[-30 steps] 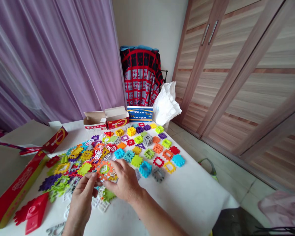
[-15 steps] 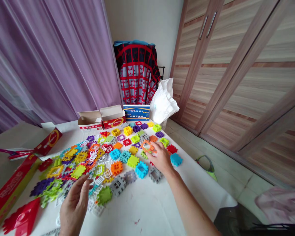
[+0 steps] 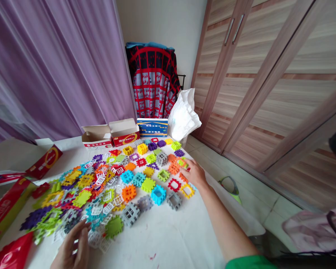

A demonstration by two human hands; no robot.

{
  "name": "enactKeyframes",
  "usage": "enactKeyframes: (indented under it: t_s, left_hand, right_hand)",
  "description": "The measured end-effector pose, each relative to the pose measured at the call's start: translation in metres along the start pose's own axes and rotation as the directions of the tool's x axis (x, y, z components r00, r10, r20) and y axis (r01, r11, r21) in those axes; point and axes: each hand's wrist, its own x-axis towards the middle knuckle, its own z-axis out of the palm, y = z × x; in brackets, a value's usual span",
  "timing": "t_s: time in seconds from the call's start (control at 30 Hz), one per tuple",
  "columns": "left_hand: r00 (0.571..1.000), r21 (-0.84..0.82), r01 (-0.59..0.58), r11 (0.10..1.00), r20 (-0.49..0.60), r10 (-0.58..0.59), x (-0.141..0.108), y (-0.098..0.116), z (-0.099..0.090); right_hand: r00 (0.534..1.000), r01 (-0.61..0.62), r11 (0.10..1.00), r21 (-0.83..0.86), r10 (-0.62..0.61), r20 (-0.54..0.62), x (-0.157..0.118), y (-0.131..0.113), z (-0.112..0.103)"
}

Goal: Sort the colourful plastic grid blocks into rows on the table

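Observation:
My left hand [image 3: 72,246] hovers at the near left edge of the pile, fingers loosely curved and apart, holding nothing I can make out. White lattice pieces [image 3: 95,239] and a green square block piece [image 3: 114,226] lie beside it. My right hand [image 3: 196,173] reaches low over the right side of the pile, thumb and fingers apart around a partly hidden red piece [image 3: 188,169]. Just left of its fingertips are a light green piece [image 3: 182,162] and orange square pieces [image 3: 173,168]. Nearer me lie a red frame piece [image 3: 174,180] and a yellow frame piece [image 3: 192,194].
Several notched plastic pieces spread over the white-covered table [image 3: 168,239]. Open red cartons [image 3: 125,138] and a blue box [image 3: 152,127] line the back, beside a white plastic bag [image 3: 182,116]. A red-yellow box [image 3: 8,209] and red roof-like piece [image 3: 12,252] stand left.
My right hand has left the orange piece and moved right, uncovering the red and yellow frame pieces. My left hand has shifted down and left in view; the camera view has turned slightly.

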Motion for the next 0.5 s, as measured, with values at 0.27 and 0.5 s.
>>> enactKeyframes:
  t_s: [0.27,0.5]
  left_hand:
    - [1.000,0.028,-0.028,0.999,-0.008,0.028,0.002,0.002,0.004]
    - [1.000,0.029,-0.007,1.000,-0.030,0.008,0.003,0.006,0.005]
  right_hand:
    - [0.995,-0.099,0.979,0.176,0.098,0.017,0.014,-0.016,0.013]
    - [0.952,-0.286,0.651,0.703,0.277,0.130,0.025,-0.001,-0.005]
